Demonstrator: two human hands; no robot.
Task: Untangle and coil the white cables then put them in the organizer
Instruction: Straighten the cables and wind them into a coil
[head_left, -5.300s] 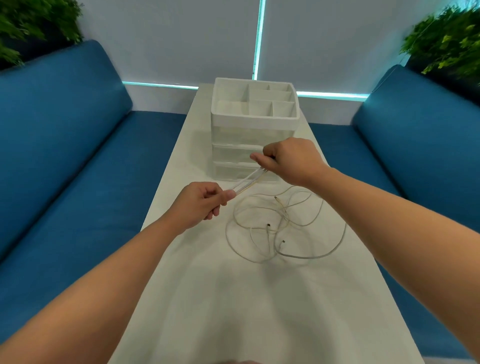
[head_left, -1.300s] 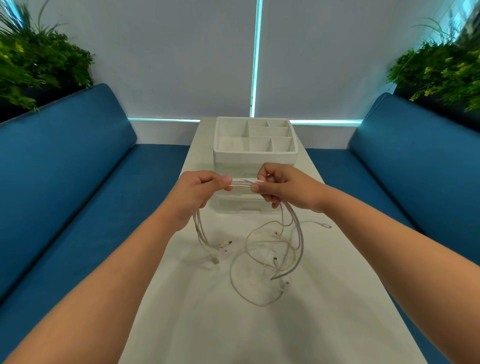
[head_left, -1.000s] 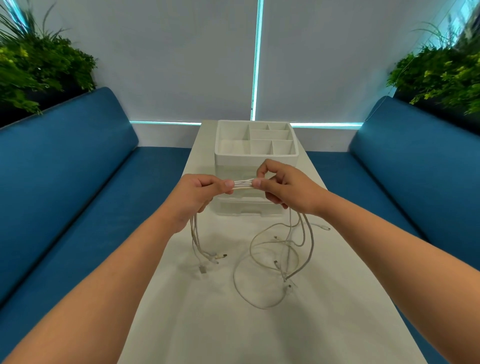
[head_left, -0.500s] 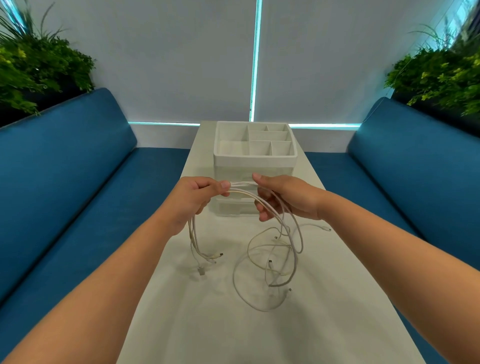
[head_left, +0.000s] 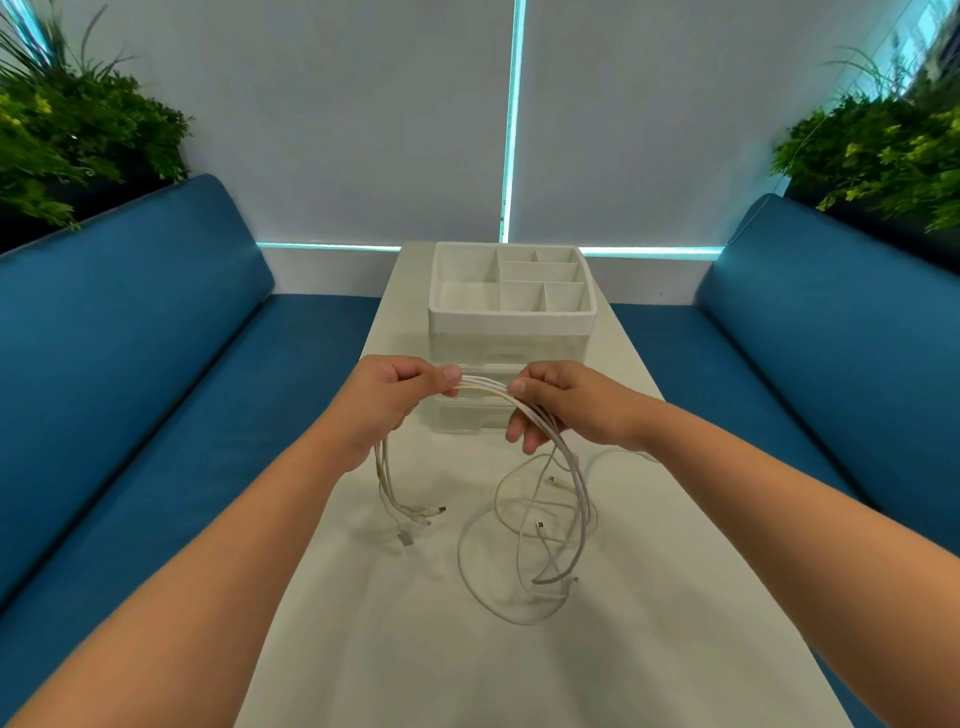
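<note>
1. The left hand (head_left: 387, 397) pinches a bundle of white cables (head_left: 540, 499) between thumb and fingers, lifted above the table (head_left: 675, 649) — probably so the strands hang free and the knots show.
2. The right hand (head_left: 563, 402) grips the same bundle just beside it, fingers curled round the strands, leaving a short taut span between the hands where they can be lined up side by side.
3. The short ends with their plugs dangle below the left hand; the longer loops trail from the right hand onto the table, tangled.
4. The organizer (head_left: 511, 312) stands just behind the hands, its top compartments holding no cable — close, likely for an easy drop once a coil is made.
</note>
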